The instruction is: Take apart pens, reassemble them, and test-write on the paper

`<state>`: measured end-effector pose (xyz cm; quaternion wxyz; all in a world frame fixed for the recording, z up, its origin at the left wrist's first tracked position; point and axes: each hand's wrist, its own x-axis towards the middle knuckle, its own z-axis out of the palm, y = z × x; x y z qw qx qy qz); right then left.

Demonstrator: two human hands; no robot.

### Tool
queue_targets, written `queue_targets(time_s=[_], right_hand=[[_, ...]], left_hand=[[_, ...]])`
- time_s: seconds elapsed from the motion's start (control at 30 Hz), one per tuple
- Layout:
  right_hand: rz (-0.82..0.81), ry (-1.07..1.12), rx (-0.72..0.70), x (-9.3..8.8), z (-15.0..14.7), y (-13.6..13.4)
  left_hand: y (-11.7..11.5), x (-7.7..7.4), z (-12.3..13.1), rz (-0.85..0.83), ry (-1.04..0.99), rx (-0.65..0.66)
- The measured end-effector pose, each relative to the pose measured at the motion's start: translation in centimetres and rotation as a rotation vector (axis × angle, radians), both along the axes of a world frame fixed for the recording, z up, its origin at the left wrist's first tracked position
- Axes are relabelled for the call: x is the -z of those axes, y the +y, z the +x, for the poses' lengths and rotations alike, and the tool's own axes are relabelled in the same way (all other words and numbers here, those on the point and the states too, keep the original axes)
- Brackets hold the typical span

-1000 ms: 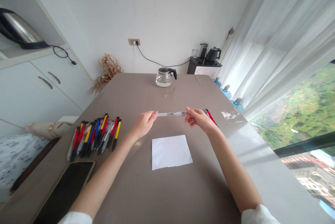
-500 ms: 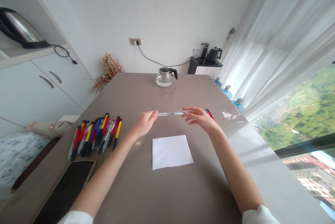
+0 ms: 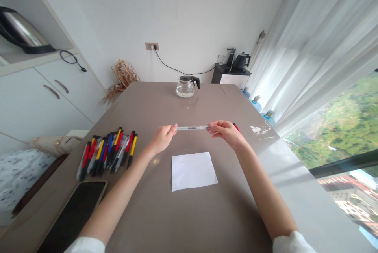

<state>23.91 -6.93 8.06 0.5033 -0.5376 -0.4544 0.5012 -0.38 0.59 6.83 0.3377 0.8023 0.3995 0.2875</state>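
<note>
1. We hold a transparent pen [image 3: 193,128] level in the air, just beyond the far edge of the white paper sheet [image 3: 193,170], one end in each hand.
2. As we judge it, the work in hand is a two-handed grip on the pen's ends. It goes best with the barrel straight and level, the pull or twist in line with it, and light pressure so the thin plastic does not bend.
3. The left hand [image 3: 162,139] is beyond the paper's far left corner. Its fingers [image 3: 173,128] are curled together and pinch the pen's left end between thumb and fingertips.
4. The right hand [image 3: 227,133] is beyond the paper's far right corner. Its fingers [image 3: 213,128] are drawn close and pinch the pen's right end; the others are folded loosely underneath.
5. We cannot tell whether a cap sits on either end, since both ends are hidden in the pinches.
6. A red pen [image 3: 235,126] lies on the table [image 3: 165,213] right of the paper's far edge, mostly hidden behind the right hand.
7. A pile of coloured pens [image 3: 109,151] lies well left of the paper, and a dark phone [image 3: 73,215] lies left of it and nearer to us.
8. A glass coffee pot [image 3: 186,86] stands far beyond the paper.
</note>
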Motion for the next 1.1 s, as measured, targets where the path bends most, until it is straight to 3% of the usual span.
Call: queue_targets(time_s=[0.37,0.83,1.1], right_hand=[[-0.062,-0.039,-0.005,-0.09,-0.23,-0.12],[0.03,-0.034,-0.031,-0.31,0.01,-0.24],[-0.046,-0.033,0.001,-0.16,-0.11,-0.13]], left_hand=[[0.12,-0.07,-0.1,-0.024,-0.017,-0.002],[0.25,0.16,-0.08,-0.063,-0.021,-0.006],[0.24,0.25,-0.08,-0.072,-0.021,0.006]])
